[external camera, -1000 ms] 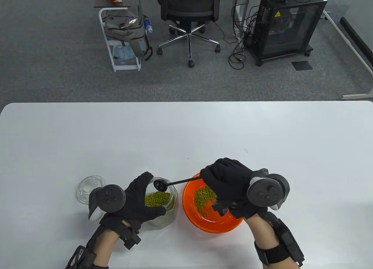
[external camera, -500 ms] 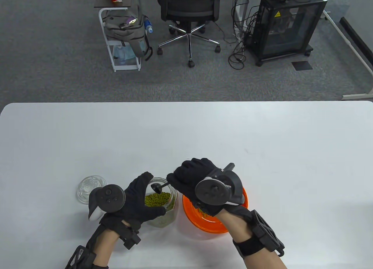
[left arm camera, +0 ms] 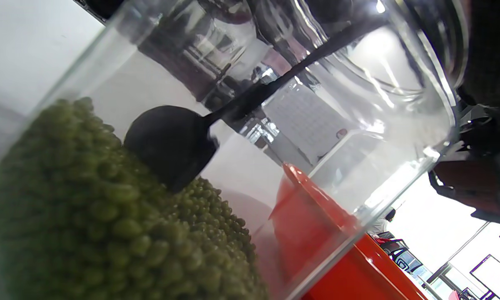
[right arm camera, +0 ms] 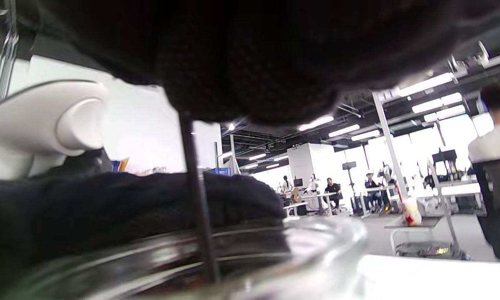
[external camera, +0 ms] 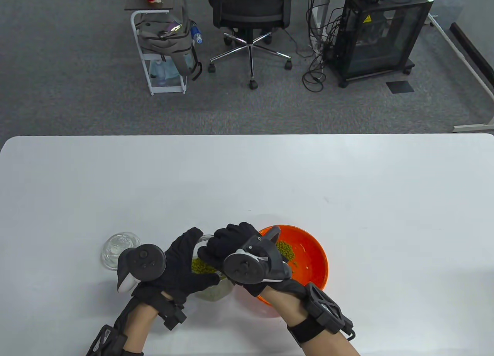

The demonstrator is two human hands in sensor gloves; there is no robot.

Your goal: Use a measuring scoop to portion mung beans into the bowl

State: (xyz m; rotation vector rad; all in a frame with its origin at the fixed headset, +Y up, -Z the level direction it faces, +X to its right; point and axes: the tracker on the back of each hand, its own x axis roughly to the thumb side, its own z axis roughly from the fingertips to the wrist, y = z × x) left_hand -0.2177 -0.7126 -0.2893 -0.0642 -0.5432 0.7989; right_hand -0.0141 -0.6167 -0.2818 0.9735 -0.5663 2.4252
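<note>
Now the step in hand looks like the refill: the measuring scoop [left arm camera: 170, 143] is down inside the glass jar [left arm camera: 383, 137], its black cup tipped against the heap of mung beans [left arm camera: 87, 216], with the handle running up and out through the mouth. Judging from that, the next move calls for driving the cup under the beans, levelling it, then lifting it clear of the rim without clipping the glass and carrying it across to the orange bowl [external camera: 312, 255], which stands just beside the jar on the white surface [external camera: 247, 178] and already holds a small pile of beans.

From the table view, the right hand [external camera: 231, 248] sits over the jar mouth with its fingers curled downward; in the right wrist view the thin handle comes straight out from under the glove, so the hand is closed around the scoop's handle. The left hand [external camera: 181, 265] wraps the jar's side, thumb and fingers curved round the glass, steadying it. A clear glass lid [external camera: 120, 250] lies on the surface just to the left of that hand.
</note>
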